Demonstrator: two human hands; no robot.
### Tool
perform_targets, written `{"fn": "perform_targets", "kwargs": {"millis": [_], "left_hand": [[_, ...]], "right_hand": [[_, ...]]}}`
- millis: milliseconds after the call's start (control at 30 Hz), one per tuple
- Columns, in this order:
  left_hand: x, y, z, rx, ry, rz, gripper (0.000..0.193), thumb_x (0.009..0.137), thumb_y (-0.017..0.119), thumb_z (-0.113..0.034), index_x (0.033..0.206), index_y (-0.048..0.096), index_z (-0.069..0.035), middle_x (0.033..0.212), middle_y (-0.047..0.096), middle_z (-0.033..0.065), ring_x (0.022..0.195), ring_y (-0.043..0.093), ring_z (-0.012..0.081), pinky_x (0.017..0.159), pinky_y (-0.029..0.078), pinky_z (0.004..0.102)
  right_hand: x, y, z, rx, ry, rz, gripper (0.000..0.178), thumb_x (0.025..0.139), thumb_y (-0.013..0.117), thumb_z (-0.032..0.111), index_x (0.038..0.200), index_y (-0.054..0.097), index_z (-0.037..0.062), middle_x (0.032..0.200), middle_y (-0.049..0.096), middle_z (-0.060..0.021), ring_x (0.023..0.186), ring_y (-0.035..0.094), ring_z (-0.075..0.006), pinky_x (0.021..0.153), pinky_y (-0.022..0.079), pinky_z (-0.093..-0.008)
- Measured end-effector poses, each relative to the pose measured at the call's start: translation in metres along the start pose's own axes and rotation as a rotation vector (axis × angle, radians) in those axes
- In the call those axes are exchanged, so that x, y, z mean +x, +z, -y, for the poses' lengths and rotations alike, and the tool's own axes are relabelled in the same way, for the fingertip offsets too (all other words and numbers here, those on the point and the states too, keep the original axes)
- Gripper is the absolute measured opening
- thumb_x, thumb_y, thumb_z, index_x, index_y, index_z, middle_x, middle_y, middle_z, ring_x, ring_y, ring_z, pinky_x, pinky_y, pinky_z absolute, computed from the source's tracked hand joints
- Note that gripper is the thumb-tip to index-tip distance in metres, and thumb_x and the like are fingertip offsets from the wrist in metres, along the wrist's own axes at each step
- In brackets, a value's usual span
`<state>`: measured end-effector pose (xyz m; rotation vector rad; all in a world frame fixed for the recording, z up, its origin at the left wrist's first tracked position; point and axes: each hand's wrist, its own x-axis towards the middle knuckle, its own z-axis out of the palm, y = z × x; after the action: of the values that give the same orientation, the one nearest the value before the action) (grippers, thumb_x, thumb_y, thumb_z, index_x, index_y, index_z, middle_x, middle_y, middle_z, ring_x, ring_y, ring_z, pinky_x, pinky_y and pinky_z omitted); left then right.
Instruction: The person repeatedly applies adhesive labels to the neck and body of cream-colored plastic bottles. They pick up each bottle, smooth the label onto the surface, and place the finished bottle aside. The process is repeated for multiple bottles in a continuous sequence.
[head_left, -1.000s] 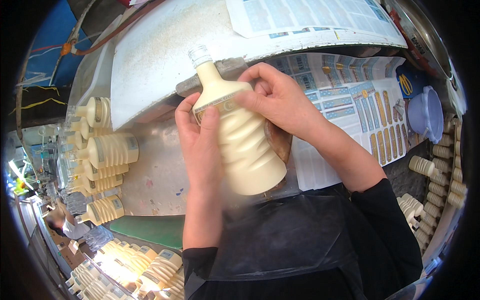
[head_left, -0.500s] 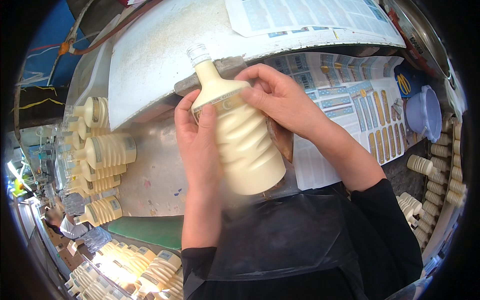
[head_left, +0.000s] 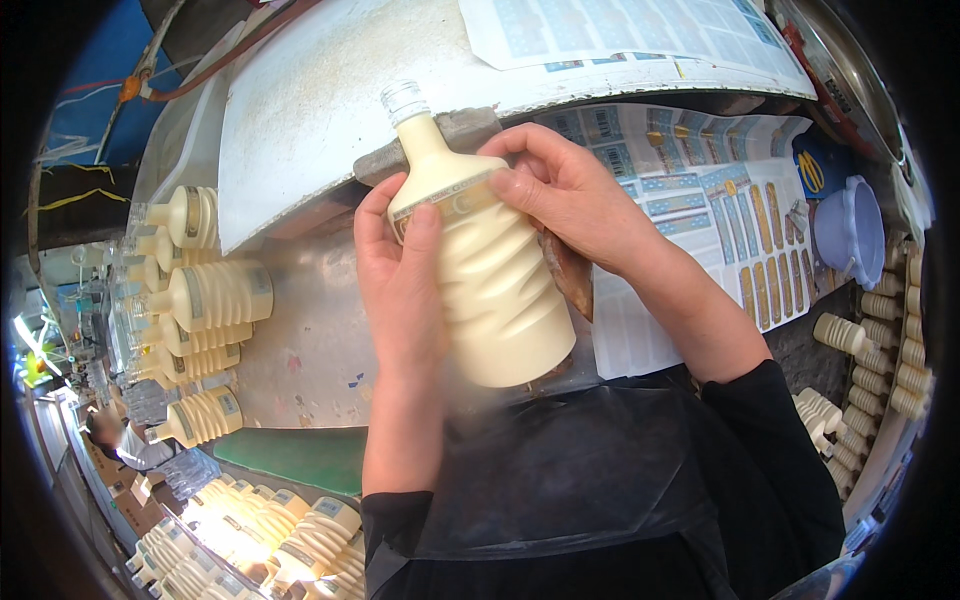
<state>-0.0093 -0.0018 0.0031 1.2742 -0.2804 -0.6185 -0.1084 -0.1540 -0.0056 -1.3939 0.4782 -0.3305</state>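
A cream bottle (head_left: 505, 310) with wavy ridges and a clear threaded neck lies tilted before me, neck pointing away. Around its shoulder runs a gold-coloured band label (head_left: 462, 203). My left hand (head_left: 398, 265) closes on the left side of the shoulder, its thumb resting on the label's left part. On the other side my right hand (head_left: 575, 200) grips the shoulder, thumb pressed near the label's right end. A grey block (head_left: 465, 130) sits behind the bottle's neck, and a brown piece (head_left: 568, 275) shows beside its body, partly hidden.
Sheets of blue and gold labels (head_left: 690, 205) lie on the right, near a lavender bucket (head_left: 850, 228) and yellow-handled scissors (head_left: 809, 172). Several similar bottles (head_left: 215, 295) stand at the left table edge; more bottles (head_left: 320, 540) fill the lower left. A white board (head_left: 320, 100) spans the back.
Both hands keep their hold on the bottle, which shows slightly farther right. The right thumb stays at the label. Little else differs.
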Motion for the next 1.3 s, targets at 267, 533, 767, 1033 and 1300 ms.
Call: {"fn": "perform_targets", "kwargs": {"millis": [267, 533, 767, 1033, 1300], "left_hand": [[0.000, 0.000, -0.001, 0.005, 0.002, -0.004, 0.038, 0.104, 0.061, -0.015, 0.139, 0.049, -0.003, 0.124, 0.065, 0.0145, 0.108, 0.066, 0.0190, 0.093, 0.057, 0.0333], [-0.001, 0.002, 0.000, 0.023, 0.002, -0.008, 0.038, 0.105, 0.060, -0.015, 0.139, 0.049, -0.003, 0.125, 0.064, 0.0143, 0.110, 0.065, 0.0191, 0.094, 0.057, 0.0336], [0.000, 0.001, 0.001, 0.000, 0.002, -0.008, 0.037, 0.105, 0.059, -0.014, 0.139, 0.049, -0.003, 0.125, 0.064, 0.0146, 0.110, 0.066, 0.0196, 0.094, 0.057, 0.0341], [-0.001, 0.002, 0.000, 0.009, 0.008, -0.013, 0.039, 0.105, 0.060, -0.015, 0.139, 0.049, -0.002, 0.125, 0.065, 0.0150, 0.109, 0.066, 0.0195, 0.094, 0.057, 0.0339], [-0.001, 0.001, 0.001, -0.001, 0.009, -0.016, 0.038, 0.105, 0.060, -0.015, 0.139, 0.050, -0.002, 0.125, 0.065, 0.0152, 0.109, 0.066, 0.0197, 0.094, 0.057, 0.0340]], "right_hand": [[-0.007, 0.011, 0.021, -0.507, -0.065, -0.112, 0.053, 0.088, 0.076, 0.043, 0.119, 0.063, 0.0027, 0.079, 0.065, -0.0057, 0.070, 0.059, -0.0135, 0.066, 0.049, -0.0297], [0.002, -0.001, -0.005, 0.096, -0.037, 0.013, 0.033, 0.099, 0.068, 0.028, 0.121, 0.063, 0.0031, 0.080, 0.065, -0.0013, 0.071, 0.057, -0.0092, 0.065, 0.047, -0.0294], [-0.001, 0.003, 0.001, -0.104, -0.030, -0.037, 0.033, 0.097, 0.071, 0.029, 0.117, 0.064, 0.0038, 0.070, 0.057, 0.0006, 0.066, 0.050, -0.0075, 0.060, 0.042, -0.0274], [-0.002, 0.002, 0.007, -0.192, -0.001, -0.015, 0.027, 0.101, 0.067, 0.023, 0.121, 0.062, 0.0049, 0.076, 0.059, 0.0050, 0.070, 0.052, -0.0015, 0.063, 0.043, -0.0198], [-0.003, 0.001, 0.009, -0.212, 0.005, -0.007, 0.027, 0.101, 0.066, 0.023, 0.121, 0.062, 0.0050, 0.078, 0.059, 0.0048, 0.070, 0.051, -0.0017, 0.063, 0.042, -0.0199]]}}
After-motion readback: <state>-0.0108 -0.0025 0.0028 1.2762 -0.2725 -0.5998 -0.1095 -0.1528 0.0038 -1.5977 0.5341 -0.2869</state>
